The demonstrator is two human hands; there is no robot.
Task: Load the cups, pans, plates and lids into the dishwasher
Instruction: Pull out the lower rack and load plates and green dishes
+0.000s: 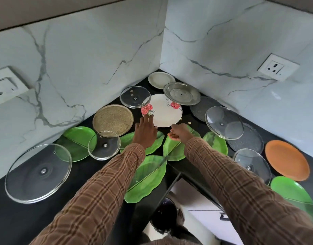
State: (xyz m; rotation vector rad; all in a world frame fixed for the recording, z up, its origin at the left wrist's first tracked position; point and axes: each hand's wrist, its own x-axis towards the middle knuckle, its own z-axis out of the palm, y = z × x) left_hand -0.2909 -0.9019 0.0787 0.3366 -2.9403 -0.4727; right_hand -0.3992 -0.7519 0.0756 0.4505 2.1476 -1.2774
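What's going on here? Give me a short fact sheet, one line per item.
Place: black corner counter below marble-look walls
Left hand: fingers straight, reaching to the near rim of the white rose-print plate
Right hand: fingers loosely curled, over a green leaf-shaped plate; whether it holds anything is unclear
Lids: several glass lids, the largest at far left
Other plates: orange plate, steel plate
Dishwasher: not in view

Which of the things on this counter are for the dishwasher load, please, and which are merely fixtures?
For the load: white floral plate, steel plate, orange plate, speckled tan plate, leaf-shaped green plates, large glass lid.

Fixtures: wall socket, switch plate.
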